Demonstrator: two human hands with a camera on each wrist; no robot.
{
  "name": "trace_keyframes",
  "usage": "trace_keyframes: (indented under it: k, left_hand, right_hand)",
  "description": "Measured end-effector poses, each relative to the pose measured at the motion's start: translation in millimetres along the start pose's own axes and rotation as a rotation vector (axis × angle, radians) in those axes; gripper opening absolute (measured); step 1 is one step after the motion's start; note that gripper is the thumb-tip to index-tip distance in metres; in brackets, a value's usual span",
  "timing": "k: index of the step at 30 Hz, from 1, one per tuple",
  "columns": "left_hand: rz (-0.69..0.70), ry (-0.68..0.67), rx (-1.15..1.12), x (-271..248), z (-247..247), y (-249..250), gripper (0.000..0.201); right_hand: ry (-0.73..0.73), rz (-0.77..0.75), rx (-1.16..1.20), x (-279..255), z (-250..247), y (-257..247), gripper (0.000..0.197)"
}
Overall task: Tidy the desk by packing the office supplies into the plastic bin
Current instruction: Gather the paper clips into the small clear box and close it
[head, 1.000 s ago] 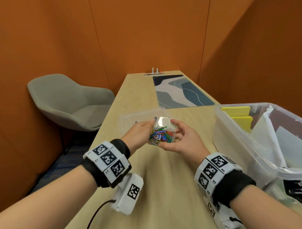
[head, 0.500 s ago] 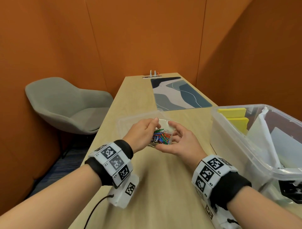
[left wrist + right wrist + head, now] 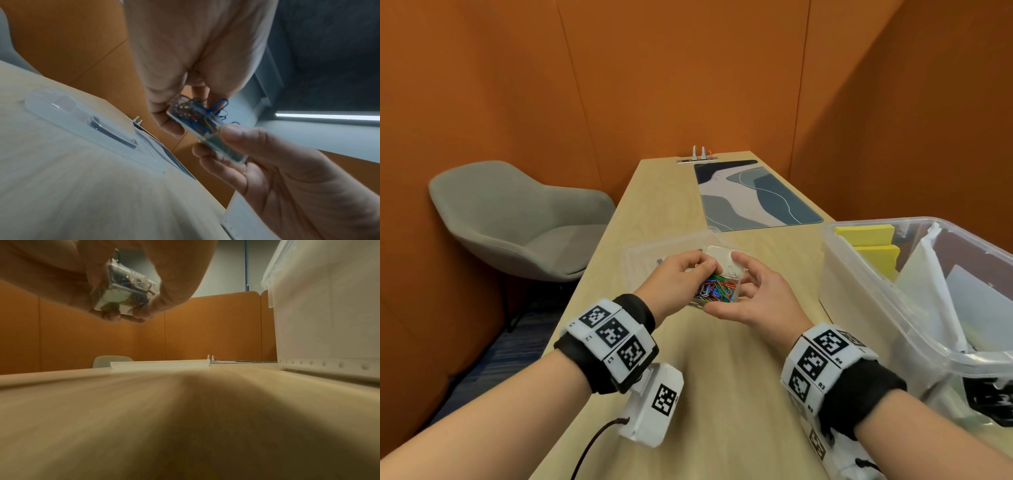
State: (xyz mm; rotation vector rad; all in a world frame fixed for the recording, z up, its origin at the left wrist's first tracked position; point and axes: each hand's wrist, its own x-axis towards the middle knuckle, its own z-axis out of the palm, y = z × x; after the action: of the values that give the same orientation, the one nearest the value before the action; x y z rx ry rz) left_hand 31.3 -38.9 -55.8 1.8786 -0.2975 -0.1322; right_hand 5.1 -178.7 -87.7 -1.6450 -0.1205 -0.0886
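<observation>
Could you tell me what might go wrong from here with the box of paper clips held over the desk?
1. The paper clip box looks open and tilted between the left hand and right hand; clips could spill onto the desk.
2. Its lid seems only partly on, so dropping it into the bin could scatter clips.

You have two hands (image 3: 678,274) (image 3: 760,294) in view, both on one clear box (image 3: 717,286) of coloured paper clips, too many to count. One bench (image 3: 722,394) carries one plastic bin (image 3: 866,274), one flat clear lid (image 3: 654,248) and one desk mat (image 3: 753,195). Inside the bin you see two yellow pads (image 3: 864,231) (image 3: 880,257). One grey chair (image 3: 517,219) stands beside the bench. Each wrist wears one marker band (image 3: 609,337) (image 3: 822,363).
</observation>
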Motion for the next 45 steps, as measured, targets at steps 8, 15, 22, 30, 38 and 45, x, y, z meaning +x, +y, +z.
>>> trace_keyframes:
  k: [8, 15, 22, 30, 38, 45]
  left_hand:
    - [0.026, -0.093, -0.025, 0.3, 3.9, 10.2, 0.038]
    - [0.009, -0.072, -0.066, -2.4, 0.9, 2.0, 0.036]
    - [0.015, -0.085, -0.072, -4.5, -4.6, -3.3, 0.039]
    - [0.090, -0.112, 0.128, -6.3, -5.9, -11.3, 0.047]
    - [-0.096, 0.010, 0.012, -2.6, -0.9, -7.1, 0.075]
    - [-0.175, 0.039, -0.070, 0.3, 2.8, -9.7, 0.053]
  right_hand:
    - [-0.026, -0.053, 0.012, -2.0, -1.1, 0.1, 0.076]
    - [-0.016, -0.015, -0.003, -1.5, -1.0, -0.9, 0.096]
    - [-0.006, -0.001, -0.017, -1.5, -1.9, -1.6, 0.107]
    - [-0.075, 0.000, -0.039, -3.2, -0.7, -4.1, 0.111]
    - [-0.102, 0.003, 0.040, -4.7, 0.4, -5.9, 0.113]
    - [-0.049, 0.056, 0.041, -1.2, 2.6, -5.9, 0.092]
